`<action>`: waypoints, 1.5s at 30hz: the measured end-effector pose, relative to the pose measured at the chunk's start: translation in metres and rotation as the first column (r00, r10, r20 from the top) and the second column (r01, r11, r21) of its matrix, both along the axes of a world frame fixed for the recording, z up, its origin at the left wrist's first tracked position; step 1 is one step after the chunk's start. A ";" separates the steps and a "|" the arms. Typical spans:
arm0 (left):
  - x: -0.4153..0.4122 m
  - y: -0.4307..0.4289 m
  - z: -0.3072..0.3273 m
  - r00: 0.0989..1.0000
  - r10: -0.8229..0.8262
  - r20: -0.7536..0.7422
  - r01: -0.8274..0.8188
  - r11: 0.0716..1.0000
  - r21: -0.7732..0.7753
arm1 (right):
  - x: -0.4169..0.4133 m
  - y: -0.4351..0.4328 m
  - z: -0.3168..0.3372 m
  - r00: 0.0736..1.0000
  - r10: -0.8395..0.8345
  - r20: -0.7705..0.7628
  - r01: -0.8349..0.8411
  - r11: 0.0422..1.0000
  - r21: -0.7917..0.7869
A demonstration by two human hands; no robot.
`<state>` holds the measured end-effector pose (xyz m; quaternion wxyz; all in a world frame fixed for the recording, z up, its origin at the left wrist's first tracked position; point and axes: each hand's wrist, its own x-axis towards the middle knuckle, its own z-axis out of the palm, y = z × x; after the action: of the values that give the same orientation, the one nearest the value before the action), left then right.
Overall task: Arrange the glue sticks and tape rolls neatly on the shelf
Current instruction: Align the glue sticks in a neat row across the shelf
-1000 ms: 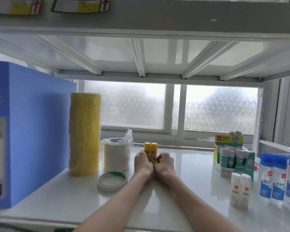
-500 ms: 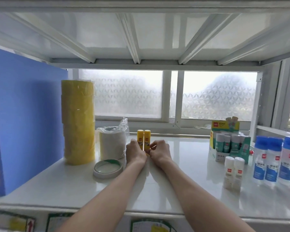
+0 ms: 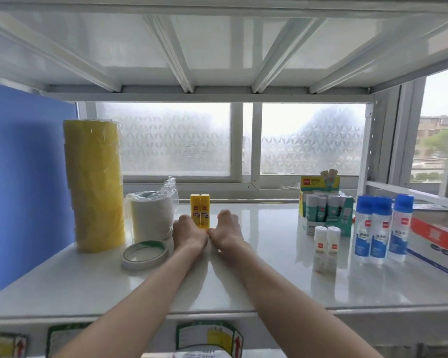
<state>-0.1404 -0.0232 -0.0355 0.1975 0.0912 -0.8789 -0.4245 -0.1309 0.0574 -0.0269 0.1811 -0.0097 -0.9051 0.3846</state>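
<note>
White metal shelf (image 3: 269, 285) seen from the front, with a frosted window behind it. At far left stands a blue box file (image 3: 23, 189); just right of it is a tall film-wrapped stack of yellow tape rolls (image 3: 95, 187), upright. At the right end lies a red-and-white carton (image 3: 435, 236), with three blue-capped liquid glue bottles (image 3: 383, 226) near it and a green display box of glue sticks (image 3: 323, 210) behind them. Left of centre sits a shorter stack of white tape rolls (image 3: 151, 218) in a loose plastic bag; a single flat tape roll (image 3: 145, 254) lies on its side in front of that stack. Both forearms reach in from the near edge. The left hand (image 3: 189, 232) and right hand (image 3: 225, 228) show their backs, fingers curled. Two small white-capped bottles (image 3: 327, 240) stand right of centre. The task's pair of yellow glue sticks (image 3: 200, 210) stands upright and side by side at centre, long axes vertical, just beyond and between the hands. The left hand overlaps the pair's lower left and is the nearer; the right sits just beside it, with a sliver of shelf showing between. Whether either hand grips the sticks cannot be told. Judged: any squaring nudge would run away from the viewer.
</note>
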 end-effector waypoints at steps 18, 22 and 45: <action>0.131 0.140 0.007 0.832 -0.553 -0.048 0.549 0.832 -0.078 | 0.178 0.176 -0.021 0.942 -0.326 -0.084 0.324 0.946 -0.029; 0.120 0.144 -0.003 0.852 -0.519 -0.067 0.509 0.852 -0.124 | 0.161 0.171 -0.016 0.968 -0.202 -0.146 0.212 0.976 0.056; -0.034 0.063 -0.012 0.987 -0.159 -0.022 0.152 0.972 -0.180 | -0.023 0.055 -0.003 0.996 -0.092 -0.011 0.090 0.987 -0.134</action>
<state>-0.1744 0.0394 -0.0475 0.1870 -0.0037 -0.9139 -0.3602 -0.1540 0.1121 -0.0303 0.2050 -0.0597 -0.8744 0.4357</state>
